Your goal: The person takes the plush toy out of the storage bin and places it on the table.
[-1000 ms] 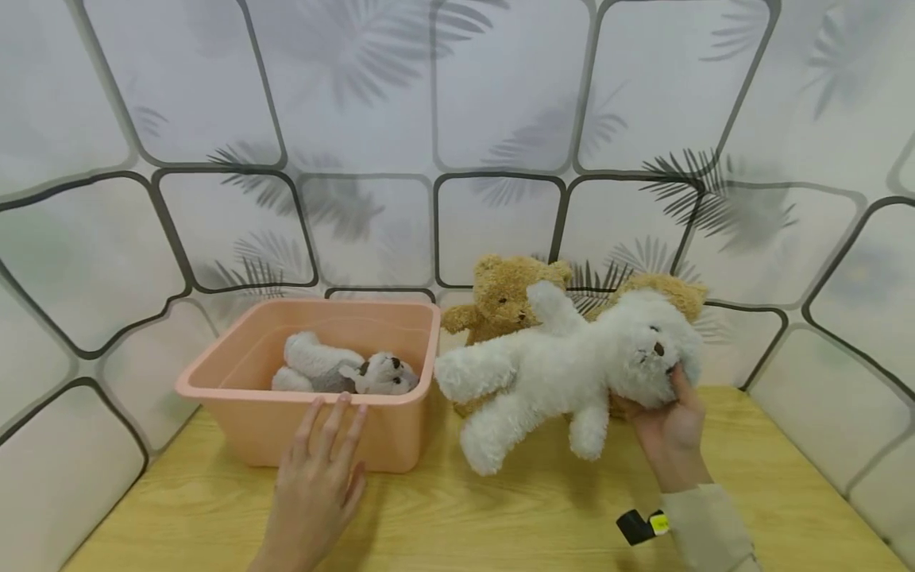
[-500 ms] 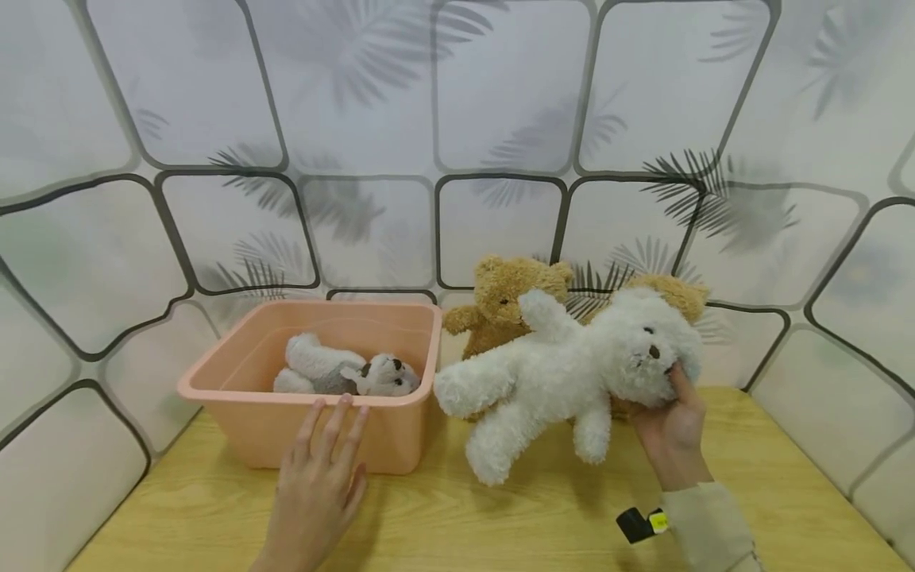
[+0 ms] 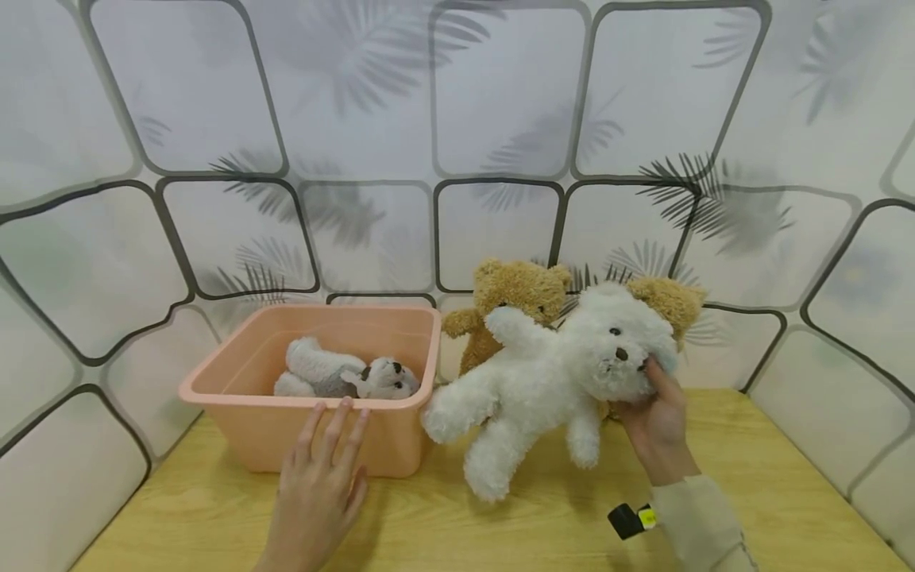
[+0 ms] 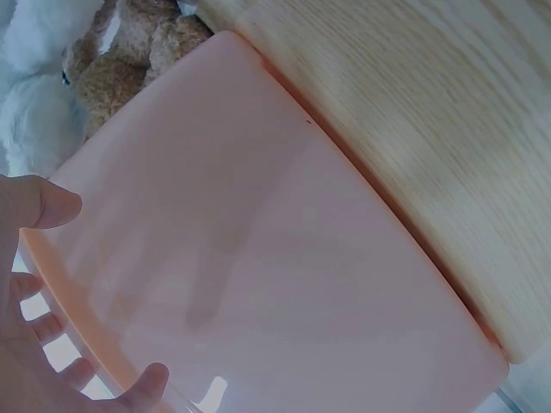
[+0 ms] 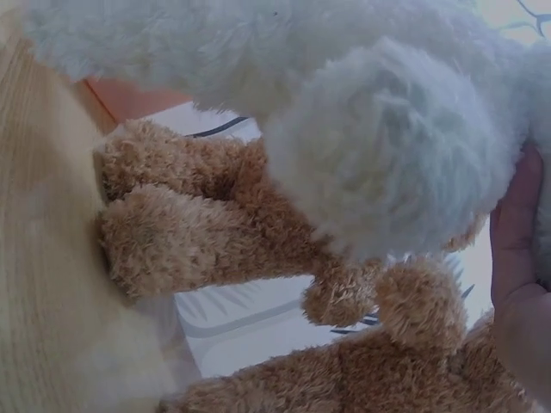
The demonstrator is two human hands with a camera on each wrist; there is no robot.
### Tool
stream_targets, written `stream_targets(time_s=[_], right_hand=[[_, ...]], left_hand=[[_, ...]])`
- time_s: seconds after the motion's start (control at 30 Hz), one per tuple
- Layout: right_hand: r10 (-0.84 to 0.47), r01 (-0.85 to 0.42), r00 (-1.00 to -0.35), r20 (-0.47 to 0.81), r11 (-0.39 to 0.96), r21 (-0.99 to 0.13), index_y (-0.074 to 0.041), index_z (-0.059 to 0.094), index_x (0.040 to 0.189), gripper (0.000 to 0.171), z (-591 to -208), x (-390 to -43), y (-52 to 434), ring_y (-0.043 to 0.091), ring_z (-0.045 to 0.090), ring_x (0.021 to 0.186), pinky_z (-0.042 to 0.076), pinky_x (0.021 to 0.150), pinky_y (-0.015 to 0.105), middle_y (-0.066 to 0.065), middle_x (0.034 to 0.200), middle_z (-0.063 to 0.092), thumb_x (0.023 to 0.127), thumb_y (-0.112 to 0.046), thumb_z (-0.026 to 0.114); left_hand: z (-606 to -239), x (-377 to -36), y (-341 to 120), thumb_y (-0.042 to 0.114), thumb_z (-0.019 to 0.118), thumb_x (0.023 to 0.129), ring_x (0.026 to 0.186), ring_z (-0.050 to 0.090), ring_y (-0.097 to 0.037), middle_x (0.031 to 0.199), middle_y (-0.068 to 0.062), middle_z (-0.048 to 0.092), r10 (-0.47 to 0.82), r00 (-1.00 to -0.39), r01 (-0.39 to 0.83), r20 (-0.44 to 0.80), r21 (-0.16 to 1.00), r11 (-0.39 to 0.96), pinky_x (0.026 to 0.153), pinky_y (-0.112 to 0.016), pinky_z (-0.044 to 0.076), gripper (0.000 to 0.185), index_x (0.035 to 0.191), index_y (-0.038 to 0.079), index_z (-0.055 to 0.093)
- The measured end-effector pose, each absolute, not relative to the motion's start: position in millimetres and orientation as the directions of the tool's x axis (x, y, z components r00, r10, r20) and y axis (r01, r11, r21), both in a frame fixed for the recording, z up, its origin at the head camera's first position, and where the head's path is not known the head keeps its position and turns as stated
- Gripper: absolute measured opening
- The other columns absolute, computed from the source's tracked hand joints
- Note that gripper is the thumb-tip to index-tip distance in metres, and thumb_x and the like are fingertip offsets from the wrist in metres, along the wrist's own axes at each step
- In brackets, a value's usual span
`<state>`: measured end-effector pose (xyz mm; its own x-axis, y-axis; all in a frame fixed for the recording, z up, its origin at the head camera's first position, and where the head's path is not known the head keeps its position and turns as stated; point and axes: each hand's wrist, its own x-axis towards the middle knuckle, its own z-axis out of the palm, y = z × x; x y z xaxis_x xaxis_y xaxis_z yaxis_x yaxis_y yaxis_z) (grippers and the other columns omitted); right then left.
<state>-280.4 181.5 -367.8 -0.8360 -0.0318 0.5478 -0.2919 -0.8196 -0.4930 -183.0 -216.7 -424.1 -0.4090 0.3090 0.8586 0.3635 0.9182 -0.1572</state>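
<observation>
In the head view my right hand (image 3: 659, 429) grips a fluffy white teddy bear (image 3: 536, 389) by its head, thumb near the mouth. The bear hangs tilted above the table, legs toward the bin. My left hand (image 3: 318, 485) rests straight fingertips at the near rim of a pink plastic bin (image 3: 243, 429). Inside that bin lies a smaller white and grey plush animal (image 3: 322, 372) on its back. From the left wrist, the bin's outer wall (image 4: 258, 224) fills most of the view, with the fingers spread along its rim.
Two brown teddy bears sit behind the white one, one on the left (image 3: 511, 287) and one on the right (image 3: 672, 306), partly hidden. A small black object with a yellow label (image 3: 625, 522) lies on the wooden table (image 3: 500, 540) near the right sleeve. A patterned fabric wall (image 3: 379, 230) encloses the back.
My right hand has moved a little left with the white teddy bear, bringing its feet up to the bin's right edge in the head view. The left hand stays at the rim.
</observation>
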Motion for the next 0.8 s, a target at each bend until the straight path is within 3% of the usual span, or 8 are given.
stream_targets(time_s=[0.37, 0.8], right_hand=[[0.036, -0.399, -0.869, 0.494, -0.641, -0.655, -0.013, 0.067, 0.119, 0.024, -346.8, -283.9, 159.8, 0.015, 0.060, 0.107, 0.050, 0.092, 0.030, 0.001, 0.118, 0.063, 0.102, -0.004, 0.053], [0.021, -0.426, -0.878, 0.479, -0.491, -0.759, -0.020, 0.065, 0.126, 0.035, -326.3, -289.6, 137.8, 0.020, 0.053, 0.116, 0.047, 0.098, 0.033, 0.003, 0.127, 0.056, 0.099, 0.000, 0.054]], left_hand=[[-424.8, -183.2, -216.4, 0.031, 0.033, 0.101, 0.131, 0.042, -0.051, 0.150, -0.021, 0.046, 0.304, -0.406, 0.366, 0.862, -0.151, 0.918, 0.075, -0.065, 0.052, 0.055, 0.144, 0.003, 0.053], [-422.6, -181.0, -216.2, 0.031, 0.033, 0.102, 0.131, 0.043, -0.050, 0.150, -0.020, 0.046, 0.302, -0.414, 0.359, 0.859, -0.151, 0.921, 0.073, -0.064, 0.053, 0.055, 0.144, 0.003, 0.053]])
